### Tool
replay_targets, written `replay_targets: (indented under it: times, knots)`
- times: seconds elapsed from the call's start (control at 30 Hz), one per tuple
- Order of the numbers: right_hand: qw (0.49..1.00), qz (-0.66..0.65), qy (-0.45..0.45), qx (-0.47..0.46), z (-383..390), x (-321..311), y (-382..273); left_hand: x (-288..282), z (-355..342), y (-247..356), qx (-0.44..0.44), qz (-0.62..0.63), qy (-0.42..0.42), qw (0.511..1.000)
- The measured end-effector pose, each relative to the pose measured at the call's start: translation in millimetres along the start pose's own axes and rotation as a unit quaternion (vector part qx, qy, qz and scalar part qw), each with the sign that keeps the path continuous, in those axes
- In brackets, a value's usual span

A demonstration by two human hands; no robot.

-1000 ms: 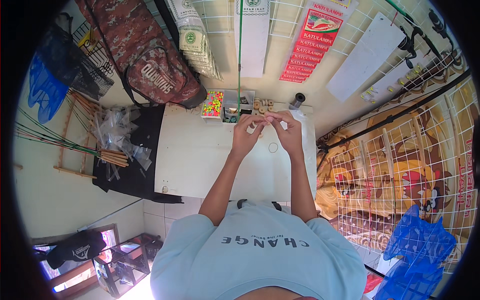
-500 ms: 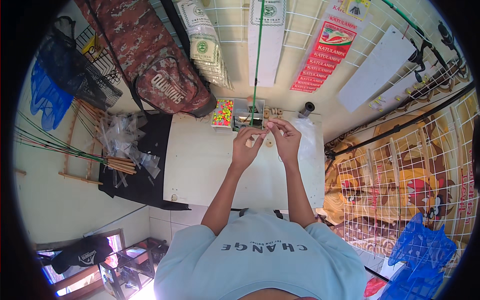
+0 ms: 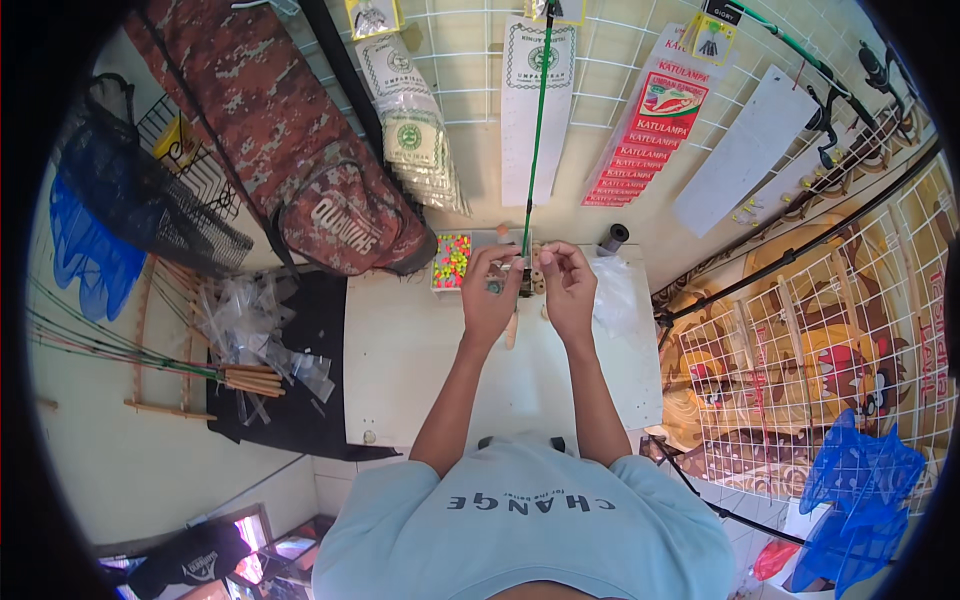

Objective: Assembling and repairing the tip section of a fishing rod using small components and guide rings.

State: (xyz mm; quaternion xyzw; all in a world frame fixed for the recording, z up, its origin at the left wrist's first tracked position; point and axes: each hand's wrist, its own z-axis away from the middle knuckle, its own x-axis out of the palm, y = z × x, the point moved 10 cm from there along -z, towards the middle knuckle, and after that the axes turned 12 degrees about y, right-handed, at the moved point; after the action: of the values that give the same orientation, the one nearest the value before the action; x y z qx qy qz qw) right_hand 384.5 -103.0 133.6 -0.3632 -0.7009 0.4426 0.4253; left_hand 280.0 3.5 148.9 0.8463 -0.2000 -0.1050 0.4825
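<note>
Both my hands are raised over the white table, fingertips close together. My left hand (image 3: 490, 300) is closed in a pinch, and whatever lies between its thumb and fingers is too small to make out. A hand's width away, my right hand (image 3: 568, 295) also pinches at something I cannot make out. A thin green fishing rod (image 3: 539, 120) stands upright just past my fingertips. Its wooden handle (image 3: 511, 331) shows below my left hand; whether that hand touches the rod is hidden.
A box of bright floats (image 3: 452, 262) sits beyond my left hand on the white table (image 3: 400, 370). Right of my hands are a dark spool (image 3: 614, 238) and a clear plastic bag (image 3: 620, 295). More wooden-handled rods (image 3: 250, 379) lie left. Packets hang on the wall grid.
My hands have moved slightly apart at the fingertips. The rod's wooden handle now shows below my left hand. The whole view has shifted, with the table lower in it.
</note>
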Motion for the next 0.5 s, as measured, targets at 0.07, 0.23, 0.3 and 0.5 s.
replay_targets:
  times: [0.07,0.23,0.3,0.5]
  knots:
    - [1.000,-0.013,0.007,0.010,2,2,1,3,-5,-4,-0.008,0.017,0.013,1.000]
    - [0.999,-0.033,0.008,0.005,0,9,-1,10,-25,4,-0.003,-0.009,-0.004,1.000]
    - [0.999,-0.036,0.018,-0.016,-3,11,-6,15,-33,6,-0.003,-0.011,-0.021,1.000]
    - [0.994,0.036,0.060,-0.085,-12,6,-21,12,-43,11,0.026,-0.021,-0.024,0.999]
